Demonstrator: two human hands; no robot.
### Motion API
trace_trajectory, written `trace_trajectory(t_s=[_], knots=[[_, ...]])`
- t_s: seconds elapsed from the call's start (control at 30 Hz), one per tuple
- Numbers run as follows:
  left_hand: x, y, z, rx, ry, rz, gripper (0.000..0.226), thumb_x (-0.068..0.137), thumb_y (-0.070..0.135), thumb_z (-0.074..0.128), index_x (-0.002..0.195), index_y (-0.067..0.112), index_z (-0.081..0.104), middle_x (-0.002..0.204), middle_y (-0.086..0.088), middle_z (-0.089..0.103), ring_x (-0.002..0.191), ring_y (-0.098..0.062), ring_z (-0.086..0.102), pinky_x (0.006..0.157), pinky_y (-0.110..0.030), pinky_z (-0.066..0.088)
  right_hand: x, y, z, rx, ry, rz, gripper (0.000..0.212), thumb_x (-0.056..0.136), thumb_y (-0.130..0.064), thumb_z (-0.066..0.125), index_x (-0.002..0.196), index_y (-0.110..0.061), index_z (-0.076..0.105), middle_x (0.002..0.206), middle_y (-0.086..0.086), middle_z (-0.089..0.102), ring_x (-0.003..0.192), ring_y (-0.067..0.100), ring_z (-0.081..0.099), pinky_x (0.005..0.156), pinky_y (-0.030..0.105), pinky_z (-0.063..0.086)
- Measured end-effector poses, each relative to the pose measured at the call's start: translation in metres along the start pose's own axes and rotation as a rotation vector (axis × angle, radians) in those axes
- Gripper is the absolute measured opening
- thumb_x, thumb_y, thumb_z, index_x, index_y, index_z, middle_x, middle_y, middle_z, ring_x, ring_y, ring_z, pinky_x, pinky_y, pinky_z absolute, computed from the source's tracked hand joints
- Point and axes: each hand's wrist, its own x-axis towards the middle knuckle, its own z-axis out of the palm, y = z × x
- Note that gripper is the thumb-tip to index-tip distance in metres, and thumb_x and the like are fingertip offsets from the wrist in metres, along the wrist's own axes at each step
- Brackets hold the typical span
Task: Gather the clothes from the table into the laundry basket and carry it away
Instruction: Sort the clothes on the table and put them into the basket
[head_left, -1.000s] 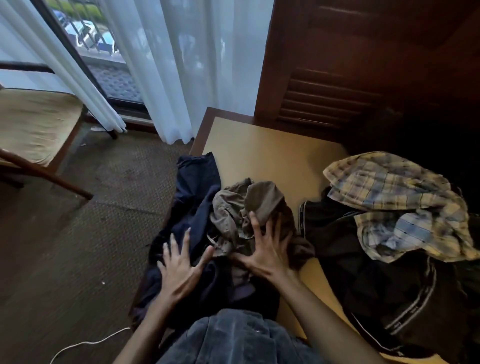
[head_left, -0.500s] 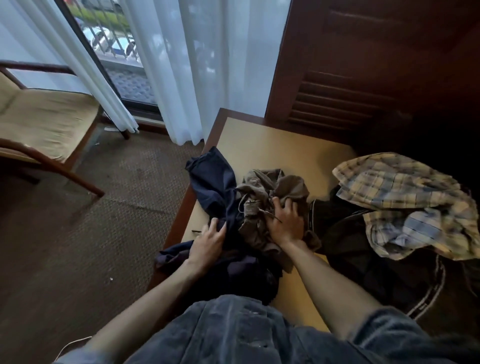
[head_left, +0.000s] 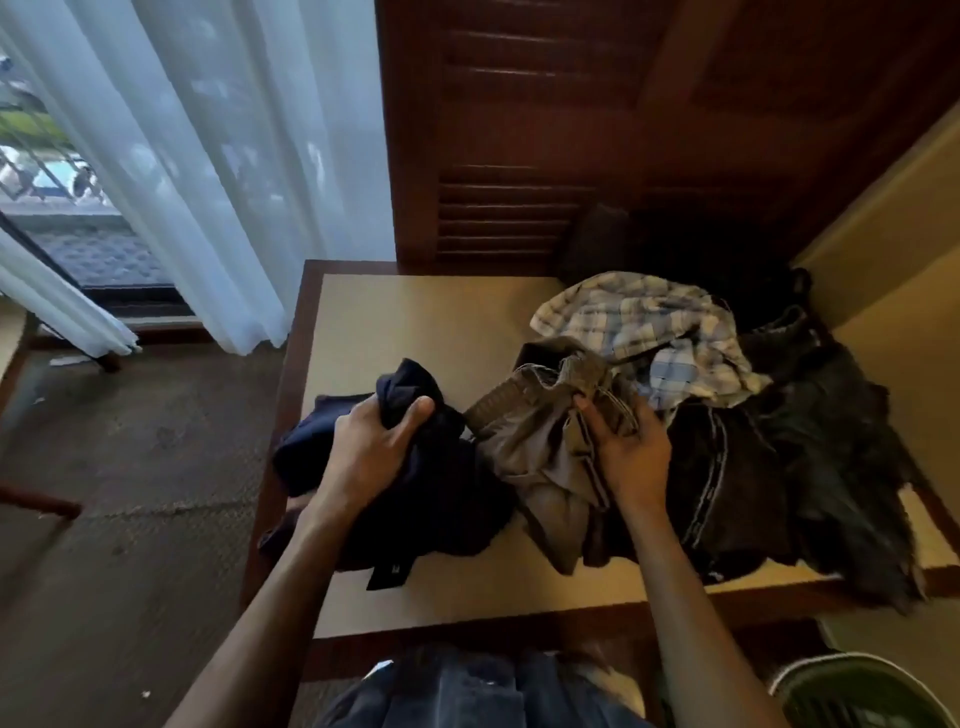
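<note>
Left hand (head_left: 371, 447) has a bunched fistful of the navy garment (head_left: 415, 499), thumb curled over the fold, around 9 o'clock on the table (head_left: 415, 322). Right hand (head_left: 631, 452) is pinching the grey-brown garment (head_left: 540, 452) just beside it, fingers curled into the cloth near the middle. Plaid shirt (head_left: 649, 327) sits on top of the dark clothes pile (head_left: 779, 467) out toward 2 o'clock. Laundry basket (head_left: 857, 691) is on the floor at about 5 o'clock, only its rim showing.
</note>
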Motion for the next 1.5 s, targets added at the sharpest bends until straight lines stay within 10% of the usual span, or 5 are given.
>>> trace_trajectory(t_s=[0.23, 0.67, 0.87, 1.17, 1.5], knots=[[-0.039, 0.107, 0.064, -0.068, -0.098, 0.339, 0.026, 0.091, 0.047, 0.064, 0.099, 0.025, 0.054, 0.083, 0.026, 0.053, 0.073, 0.012, 0.048, 0.064, -0.002, 0.04, -0.031, -0.026, -0.107, -0.025, 0.276, -0.036, 0.047, 0.083, -0.045, 0.077, 0.122, -0.02, 0.067, 0.113, -0.01, 0.072, 0.103, -0.002, 0.067, 0.085, 0.01, 0.052], [-0.181, 0.239, 0.235, -0.279, -0.325, 0.7, 0.062, 0.086, 0.07, 0.053, 0.102, 0.012, 0.068, 0.089, 0.008, 0.068, 0.087, -0.008, 0.066, 0.072, -0.019, 0.05, -0.166, 0.005, -0.366, 0.076, 0.767, -0.026, 0.023, 0.082, -0.022, 0.076, 0.103, -0.017, 0.071, 0.091, -0.024, 0.074, 0.093, -0.005, 0.069, 0.08, 0.013, 0.051], [-0.255, 0.293, 0.319, -0.323, -0.481, 0.707, 0.032, 0.084, 0.054, 0.055, 0.078, 0.023, 0.056, 0.068, 0.018, 0.056, 0.062, 0.008, 0.056, 0.055, -0.003, 0.039, -0.235, 0.06, -0.487, -0.122, 0.973, 0.029, 0.028, 0.084, -0.034, 0.078, 0.107, -0.017, 0.072, 0.103, -0.004, 0.075, 0.101, 0.013, 0.07, 0.092, 0.046, 0.055], [-0.334, 0.332, 0.422, -0.344, -0.667, 0.701, 0.04, 0.099, 0.034, 0.057, 0.061, 0.024, 0.051, 0.045, 0.021, 0.053, 0.045, 0.008, 0.05, 0.044, -0.008, 0.034, -0.269, 0.18, -0.547, -0.178, 0.93, 0.569, 0.095, 0.067, -0.082, 0.066, 0.134, -0.015, 0.059, 0.13, 0.005, 0.066, 0.12, 0.023, 0.061, 0.102, 0.044, 0.05], [-0.388, 0.368, 0.489, -0.376, -0.907, 0.645, 0.053, 0.095, 0.051, 0.055, 0.065, 0.008, 0.056, 0.051, -0.002, 0.051, 0.046, -0.016, 0.053, 0.041, -0.025, 0.031, -0.298, 0.219, -0.563, 0.281, 0.759, 0.66, 0.065, 0.078, -0.061, 0.069, 0.123, -0.015, 0.064, 0.102, 0.002, 0.073, 0.085, 0.012, 0.069, 0.075, 0.026, 0.054]])
